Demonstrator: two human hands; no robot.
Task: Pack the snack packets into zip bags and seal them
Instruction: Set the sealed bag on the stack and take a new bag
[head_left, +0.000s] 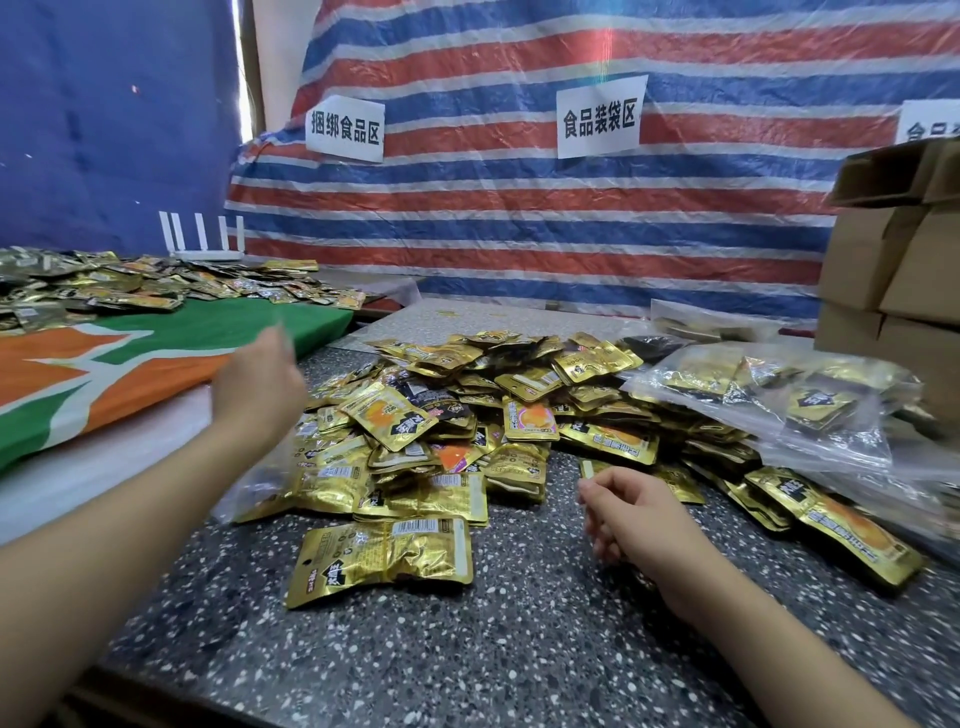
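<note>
We judge that we are at the filling step: a clear zip bag (311, 483) lies at left of centre, already holding a layer of gold packets, its mouth apparently toward our left hand (260, 387). That hand hovers above the bag's upper-left end, blurred; we cannot tell whether its fingers pinch the plastic or hang free. Our right hand (631, 512), right of centre, is loosely curled, and its fingertips (589, 480) seem to nip a small pale strip; what that strip is we cannot say.

The heap of snack packets (498, 410) fills the middle of the frame, and one loose packet (384, 556) lies nearest us, just below the bag. The next move, as we judge it, calls for holding the bag mouth open with one hand while the other feeds packets in, then pressing the zip shut along its whole length.

Filled bags (789, 400) pile at right. The work surface is a dark speckled stone table (467, 660). An orange and green cloth (130, 364) covers the left, with more packets beyond. Cardboard boxes (893, 270) stack at right, a striped tarp (519, 208) with paper signs (600, 117) hangs behind, and a white router (205, 239) stands at upper left
</note>
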